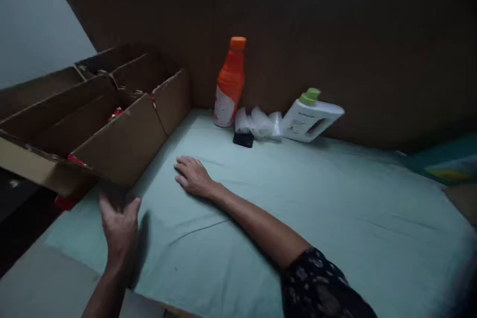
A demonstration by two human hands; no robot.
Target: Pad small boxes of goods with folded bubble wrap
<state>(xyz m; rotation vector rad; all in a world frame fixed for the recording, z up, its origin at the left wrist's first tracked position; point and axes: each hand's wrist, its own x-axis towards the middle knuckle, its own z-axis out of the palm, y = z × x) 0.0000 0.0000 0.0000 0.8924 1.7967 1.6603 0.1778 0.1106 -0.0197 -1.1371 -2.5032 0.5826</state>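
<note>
My left hand (119,228) is at the near corner of a divided cardboard box (122,144), its thumb and fingers apart. The fingertips are blurred in the dark under the box, so I cannot tell whether they touch it. Flat on the pale green cloth (238,258) lies my right hand (194,176), palm down with the fingers stretched out and nothing in it. It is to the right of the box and closest to its side wall.
An orange bottle (231,82), crumpled clear plastic (261,123), a small black item (243,139) and a tilted white bottle with a green cap (311,115) stand along the brown back panel (335,35). Something red (116,113) shows inside the box.
</note>
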